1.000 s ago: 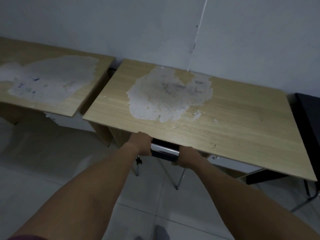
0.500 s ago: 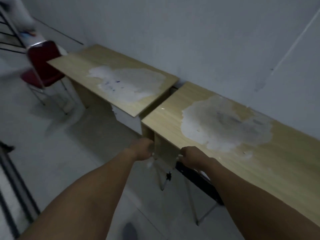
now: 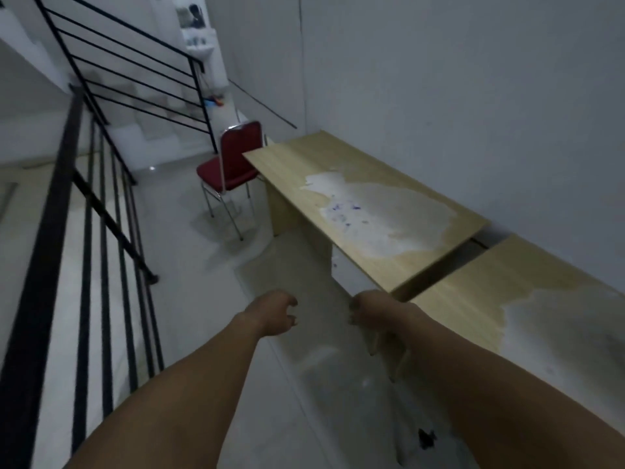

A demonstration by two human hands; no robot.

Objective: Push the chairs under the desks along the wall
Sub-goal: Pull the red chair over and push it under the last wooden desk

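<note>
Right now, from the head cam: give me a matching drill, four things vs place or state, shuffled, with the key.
Things:
1. red chair
2. far desk
3. left hand
4. black railing

Places or states:
A. along the left side of the walkway
B. loosely curled over the floor, holding nothing
C. standing out in the open at the far desk's end, not pushed under
D. against the wall, top patchy with blue marks

Pairs: 1-C, 2-D, 3-B, 4-A
</note>
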